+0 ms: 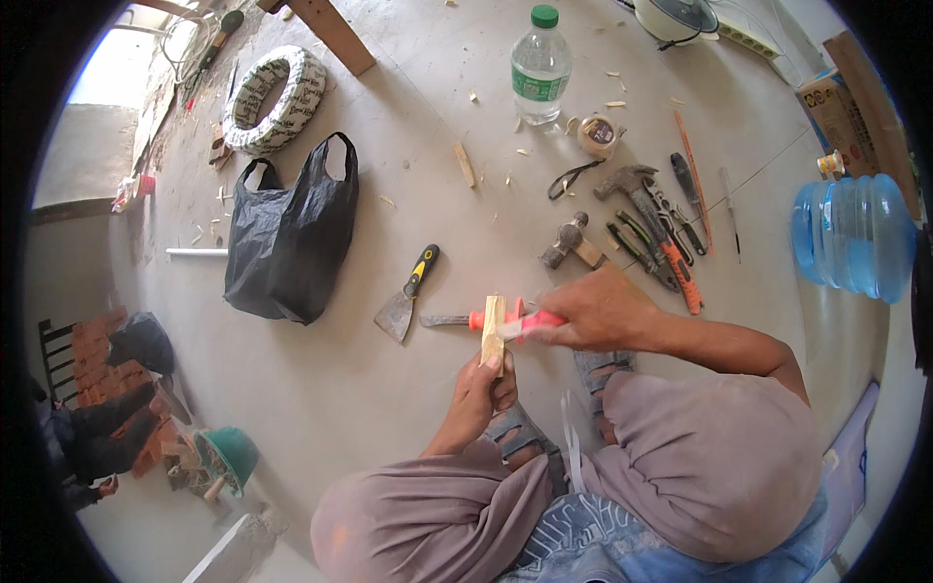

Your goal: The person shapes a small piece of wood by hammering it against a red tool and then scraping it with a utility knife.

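My left hand (474, 394) is closed around the lower end of a short, pale wood strip (493, 325), which stands nearly upright in the view. In my right hand (604, 309) is a red-handled knife (540, 322). Its blade lies against the upper face of the wood. Just behind the wood, a chisel (445, 321) with an orange handle rests on the floor, partly covered by the strip and the knife. To the left lies a putty knife (398, 311) with a black and yellow handle.
Right of my hands lie a ball-peen hammer (567, 241), a claw hammer (671, 255), green-black pliers (634, 243) and a screwdriver (683, 177). Around stand a plastic bottle (541, 58), blue water jug (855, 238) and black bag (292, 233). Another person (107, 428) is at far left, near a green bucket (233, 452).
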`<control>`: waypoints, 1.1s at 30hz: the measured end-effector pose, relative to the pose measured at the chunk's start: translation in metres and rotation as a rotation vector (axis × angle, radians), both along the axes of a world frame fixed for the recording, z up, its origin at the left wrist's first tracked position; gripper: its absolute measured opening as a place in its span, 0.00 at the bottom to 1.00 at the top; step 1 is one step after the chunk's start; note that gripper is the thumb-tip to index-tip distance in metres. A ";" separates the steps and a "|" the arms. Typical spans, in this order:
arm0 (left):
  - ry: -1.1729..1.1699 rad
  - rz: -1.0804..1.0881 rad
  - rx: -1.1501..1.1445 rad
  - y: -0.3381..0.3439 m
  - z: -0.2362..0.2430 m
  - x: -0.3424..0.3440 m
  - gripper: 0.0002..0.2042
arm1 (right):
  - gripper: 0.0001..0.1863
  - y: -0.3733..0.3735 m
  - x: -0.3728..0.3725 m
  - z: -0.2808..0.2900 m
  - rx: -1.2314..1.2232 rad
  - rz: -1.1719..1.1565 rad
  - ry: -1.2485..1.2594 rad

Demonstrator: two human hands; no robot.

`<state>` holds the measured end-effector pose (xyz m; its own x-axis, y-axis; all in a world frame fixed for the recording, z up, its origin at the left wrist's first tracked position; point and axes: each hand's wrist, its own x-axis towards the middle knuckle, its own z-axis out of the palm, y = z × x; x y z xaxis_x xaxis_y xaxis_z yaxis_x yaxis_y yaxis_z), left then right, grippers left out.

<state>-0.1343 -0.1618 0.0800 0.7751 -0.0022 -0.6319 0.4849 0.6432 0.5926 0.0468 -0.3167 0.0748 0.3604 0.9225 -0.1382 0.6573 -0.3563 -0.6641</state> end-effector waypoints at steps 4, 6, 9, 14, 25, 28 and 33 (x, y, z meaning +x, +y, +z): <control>-0.015 -0.065 0.135 0.001 0.002 -0.001 0.14 | 0.28 0.013 -0.007 -0.010 -0.020 0.099 0.010; 0.001 -0.067 0.130 0.001 0.002 0.003 0.15 | 0.28 0.015 -0.001 -0.013 -0.010 0.109 -0.036; 0.010 -0.156 0.104 -0.005 0.007 -0.002 0.16 | 0.29 0.011 0.030 -0.043 -0.160 -0.196 0.034; 0.040 -0.163 0.181 -0.006 0.012 -0.018 0.18 | 0.28 -0.041 0.104 -0.036 -0.226 -0.534 0.030; 0.028 -0.123 0.174 -0.005 0.003 0.005 0.14 | 0.29 0.003 -0.005 -0.021 -0.051 0.078 0.027; 0.034 -0.089 0.159 -0.004 -0.005 0.004 0.14 | 0.29 0.011 0.002 -0.038 -0.040 0.107 0.044; 0.046 -0.082 0.146 -0.004 0.005 0.004 0.14 | 0.23 0.005 0.029 -0.073 -0.074 -0.071 -0.114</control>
<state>-0.1298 -0.1662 0.0852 0.7461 0.0307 -0.6651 0.5610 0.5090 0.6529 0.0755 -0.3112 0.0015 0.4411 0.8832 -0.1590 0.6985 -0.4492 -0.5570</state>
